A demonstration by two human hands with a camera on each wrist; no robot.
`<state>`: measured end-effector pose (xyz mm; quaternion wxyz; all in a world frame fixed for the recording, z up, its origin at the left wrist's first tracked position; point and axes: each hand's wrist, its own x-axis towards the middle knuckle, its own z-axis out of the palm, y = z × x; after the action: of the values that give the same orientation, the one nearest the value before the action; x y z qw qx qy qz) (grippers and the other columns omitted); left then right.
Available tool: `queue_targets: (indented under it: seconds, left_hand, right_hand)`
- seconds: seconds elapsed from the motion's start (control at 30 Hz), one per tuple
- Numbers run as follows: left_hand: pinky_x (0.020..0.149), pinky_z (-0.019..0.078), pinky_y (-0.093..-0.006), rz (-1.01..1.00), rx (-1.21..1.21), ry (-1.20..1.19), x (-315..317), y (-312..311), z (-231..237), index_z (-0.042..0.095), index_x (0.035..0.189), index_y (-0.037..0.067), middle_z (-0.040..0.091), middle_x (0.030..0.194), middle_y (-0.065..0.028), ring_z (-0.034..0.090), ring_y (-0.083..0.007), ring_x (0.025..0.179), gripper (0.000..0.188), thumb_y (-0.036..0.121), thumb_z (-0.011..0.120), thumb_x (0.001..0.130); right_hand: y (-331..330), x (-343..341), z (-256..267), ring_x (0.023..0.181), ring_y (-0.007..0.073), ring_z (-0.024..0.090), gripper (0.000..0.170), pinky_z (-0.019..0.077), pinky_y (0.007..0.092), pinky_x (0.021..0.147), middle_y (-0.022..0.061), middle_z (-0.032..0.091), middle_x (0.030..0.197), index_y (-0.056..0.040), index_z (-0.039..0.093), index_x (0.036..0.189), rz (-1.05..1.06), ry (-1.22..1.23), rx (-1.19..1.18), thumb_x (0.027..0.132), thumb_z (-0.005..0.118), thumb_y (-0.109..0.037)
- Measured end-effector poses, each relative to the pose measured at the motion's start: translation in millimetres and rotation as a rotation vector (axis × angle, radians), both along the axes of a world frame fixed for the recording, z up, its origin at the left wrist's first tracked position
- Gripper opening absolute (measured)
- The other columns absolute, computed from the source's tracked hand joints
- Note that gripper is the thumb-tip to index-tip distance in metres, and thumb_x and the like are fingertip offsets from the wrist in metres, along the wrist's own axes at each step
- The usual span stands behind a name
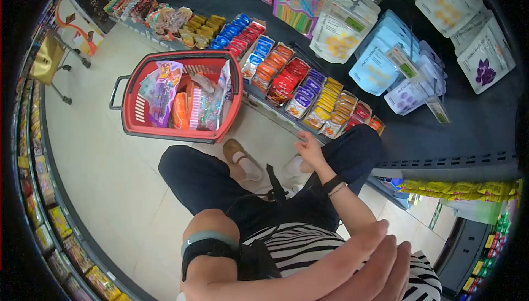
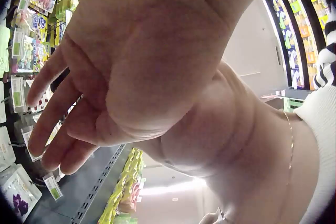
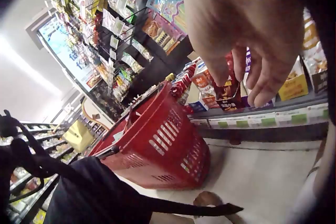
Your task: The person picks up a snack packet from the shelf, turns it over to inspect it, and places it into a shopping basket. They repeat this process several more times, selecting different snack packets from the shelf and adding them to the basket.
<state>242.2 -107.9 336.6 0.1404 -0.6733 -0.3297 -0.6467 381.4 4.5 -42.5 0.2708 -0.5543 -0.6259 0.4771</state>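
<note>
My right hand [image 1: 311,151] is held above my knees, in front of the low shelf of small snack packs [image 1: 302,98]. Its fingers are loosely bent with nothing seen between them. The right wrist view shows the same hand [image 3: 252,40] in front of a dark red pack [image 3: 228,90]; contact cannot be told. My left arm crosses my body, and the left hand [image 1: 374,270] lies by the right forearm at lower right. In the left wrist view that hand [image 2: 142,71] has loosely extended fingers and holds nothing visible.
A red basket [image 1: 182,134] with bagged goods stands on the floor at left, against the shelf. Hanging pouches [image 1: 339,31] fill the rack above. A yellow bag [image 1: 47,61] is on a wheeled frame further left. Shelving curves along the left edge.
</note>
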Motion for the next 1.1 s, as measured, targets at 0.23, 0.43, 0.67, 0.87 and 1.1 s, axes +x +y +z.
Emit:
queue_targets:
  seconds: [0.23, 0.43, 0.67, 0.87, 1.1]
  left_hand:
    - [0.07, 0.054, -0.035, 0.041, -0.015, -0.095, 14, -1, 3, 0.064, 0.07, 0.0, 0.062, 0.072, -0.0065, 0.061, -0.0185, 0.074, 0.016, 0.013, 0.062, 0.062]
    - [0.068, 0.0525, -0.0304, -0.065, -0.431, -0.193, 0, -20, 26, 0.063, 0.069, 0.0, 0.062, 0.073, -0.0059, 0.06, -0.0183, 0.076, 0.016, 0.013, 0.062, 0.061]
    - [0.073, 0.0516, -0.0331, -0.136, -0.353, 0.07, -15, -15, 28, 0.065, 0.067, 0.0, 0.063, 0.071, -0.0056, 0.06, -0.0135, 0.067, 0.012, 0.011, 0.066, 0.062]
    - [0.071, 0.0512, -0.0322, -0.184, -0.044, -0.077, 15, 4, 3, 0.063, 0.069, -0.002, 0.06, 0.066, -0.0071, 0.057, -0.0164, 0.063, 0.014, 0.01, 0.065, 0.062]
    - [0.072, 0.0516, -0.0318, -0.197, -0.126, -0.104, 8, -12, 7, 0.068, 0.07, 0.001, 0.065, 0.073, -0.0068, 0.062, -0.0154, 0.07, 0.011, 0.009, 0.066, 0.063]
  right_hand:
    - [1, -11, 8, 0.079, 0.0115, 0.059, 0.037, 0.0467, 0.024, 0.063, 0.0077, 0.055, 0.106, -0.003, 0.047, 0.116, 0.078, -0.057, -0.011, 0.081, 0.059, -0.01]
    - [1, -15, 21, 0.084, 0.0214, 0.061, 0.038, 0.0487, 0.0303, 0.072, 0.0148, 0.055, 0.111, -0.0008, 0.051, 0.112, 0.024, 0.006, -0.107, 0.078, 0.061, -0.014]
    - [-3, -6, 11, 0.08, 0.0217, 0.061, 0.035, 0.0483, 0.0309, 0.071, 0.0145, 0.054, 0.109, -0.0011, 0.051, 0.11, 0.035, -0.048, 0.003, 0.079, 0.061, -0.014]
    - [-3, -10, 9, 0.078, 0.0215, 0.06, 0.036, 0.0483, 0.0331, 0.071, 0.0137, 0.053, 0.11, -0.0026, 0.051, 0.11, 0.074, -0.13, -0.069, 0.079, 0.062, -0.016]
    - [2, 2, -3, 0.08, 0.0219, 0.061, 0.037, 0.0474, 0.0328, 0.074, 0.0144, 0.053, 0.111, -0.0024, 0.05, 0.112, 0.023, -0.077, -0.053, 0.078, 0.061, -0.015]
